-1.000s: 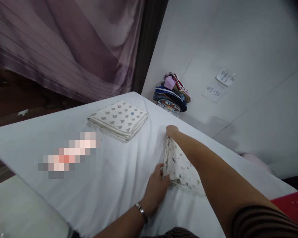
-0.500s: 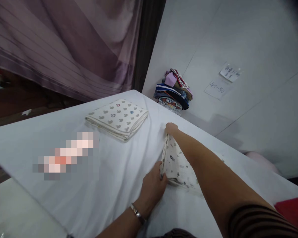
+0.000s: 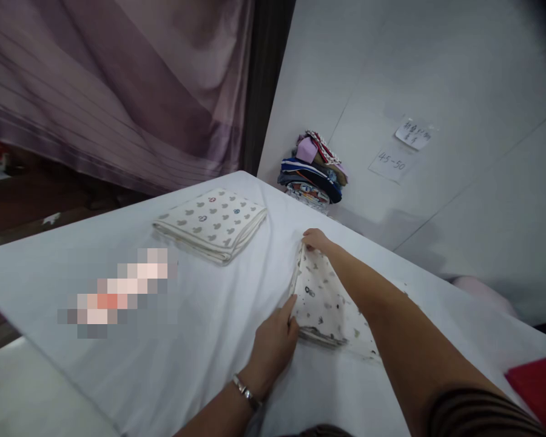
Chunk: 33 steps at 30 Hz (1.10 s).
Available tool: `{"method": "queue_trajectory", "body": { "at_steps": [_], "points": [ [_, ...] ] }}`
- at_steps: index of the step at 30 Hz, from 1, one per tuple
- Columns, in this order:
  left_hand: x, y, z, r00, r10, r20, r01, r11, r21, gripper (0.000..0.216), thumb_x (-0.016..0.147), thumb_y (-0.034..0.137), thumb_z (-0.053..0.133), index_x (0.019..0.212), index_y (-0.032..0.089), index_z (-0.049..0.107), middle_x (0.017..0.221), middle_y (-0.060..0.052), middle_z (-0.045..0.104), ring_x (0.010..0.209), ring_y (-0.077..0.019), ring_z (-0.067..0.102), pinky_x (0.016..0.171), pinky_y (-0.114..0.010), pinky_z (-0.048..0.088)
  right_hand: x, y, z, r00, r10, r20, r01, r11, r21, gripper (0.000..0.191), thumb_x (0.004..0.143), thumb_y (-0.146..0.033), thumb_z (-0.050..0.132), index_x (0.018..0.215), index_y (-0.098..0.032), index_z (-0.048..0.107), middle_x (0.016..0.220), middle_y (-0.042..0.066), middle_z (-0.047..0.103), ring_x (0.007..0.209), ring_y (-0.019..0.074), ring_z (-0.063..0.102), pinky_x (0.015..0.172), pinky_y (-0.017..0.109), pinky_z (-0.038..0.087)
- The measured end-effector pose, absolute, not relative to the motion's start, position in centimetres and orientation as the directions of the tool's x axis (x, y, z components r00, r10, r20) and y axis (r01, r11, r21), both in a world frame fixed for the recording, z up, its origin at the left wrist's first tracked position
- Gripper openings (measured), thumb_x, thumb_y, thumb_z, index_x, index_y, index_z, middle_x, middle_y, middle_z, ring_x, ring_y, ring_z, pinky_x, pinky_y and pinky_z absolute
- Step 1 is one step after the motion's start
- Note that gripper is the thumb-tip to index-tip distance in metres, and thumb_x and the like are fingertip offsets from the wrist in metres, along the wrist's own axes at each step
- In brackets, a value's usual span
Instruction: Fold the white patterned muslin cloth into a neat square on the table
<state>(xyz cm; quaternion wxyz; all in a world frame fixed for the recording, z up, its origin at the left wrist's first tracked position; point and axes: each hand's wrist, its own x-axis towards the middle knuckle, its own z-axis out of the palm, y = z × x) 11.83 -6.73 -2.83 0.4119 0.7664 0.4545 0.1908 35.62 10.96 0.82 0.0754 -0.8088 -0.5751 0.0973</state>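
A white cloth with small dark prints (image 3: 321,297) lies partly folded on the white-covered surface (image 3: 209,315). Its near left corner is pinched in my left hand (image 3: 275,337), which wears a metal bracelet. At the far left corner, my right hand (image 3: 317,238) grips the same cloth, and my right forearm crosses over it and hides part of it. Further back to the left rests a folded white blanket with grey mushroom-like prints (image 3: 212,221), apart from both hands.
A stack of folded clothes (image 3: 312,170) stands at the far edge by the wall. Two paper notes (image 3: 394,161) are stuck there. A blurred-out patch (image 3: 118,291) covers something at left. Red material (image 3: 539,385) sits at right; a purple curtain (image 3: 141,91) hangs behind.
My hands have shifted slightly left with the cloth's edge, and the fold has opened out a little toward me. The view has turned slightly; the folded blanket stays in place.
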Motion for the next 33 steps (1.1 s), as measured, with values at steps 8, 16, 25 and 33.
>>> {"method": "queue_trajectory", "body": {
  "at_steps": [8,16,25,33],
  "points": [
    [12.1,-6.7,-2.9,0.512,0.855,-0.08,0.56,-0.262,0.786,0.05,0.084,0.024,0.037,0.133,0.023,0.044,0.123,-0.006,0.06,0.109,-0.0194,0.056,0.093,-0.03,0.04,34.2,2.3,-2.8,0.155,0.98,0.124,0.963,-0.122,-0.24,0.04,0.092,-0.03,0.035,0.126,-0.015,0.05,0.132,0.011,0.05,0.122,0.0201,0.044,0.1,0.032,0.034],
    [11.8,-6.1,-2.7,0.503,0.861,-0.067,0.546,-0.257,0.797,0.047,0.084,0.026,0.037,0.13,0.02,0.044,0.111,-0.007,0.065,0.096,-0.019,0.061,0.08,-0.027,0.042,32.0,1.6,-3.4,0.177,0.981,0.085,0.968,-0.158,-0.195,0.042,0.094,-0.031,0.031,0.132,-0.016,0.042,0.143,0.011,0.037,0.133,0.0228,0.027,0.107,0.044,0.021],
    [13.0,-5.0,-2.6,0.435,0.89,-0.136,0.675,-0.222,0.703,0.049,0.083,0.041,0.036,0.125,0.015,0.043,0.098,-0.011,0.065,0.087,-0.0262,0.062,0.074,-0.033,0.044,31.0,-2.1,-1.7,0.158,0.986,0.054,0.919,-0.127,-0.372,0.045,0.095,-0.045,0.031,0.132,-0.02,0.041,0.145,0.009,0.034,0.134,0.0237,0.025,0.106,0.05,0.021],
    [13.5,-5.1,-2.2,0.384,0.909,-0.161,0.712,-0.18,0.678,0.053,0.079,0.046,0.042,0.125,0.019,0.042,0.091,-0.006,0.065,0.079,-0.0231,0.061,0.068,-0.031,0.045,36.6,-13.3,-1.5,0.137,0.983,0.126,0.934,-0.085,-0.348,0.043,0.093,-0.044,0.04,0.127,-0.02,0.05,0.142,0.008,0.039,0.134,0.022,0.027,0.108,0.043,0.021]
  ]
}}
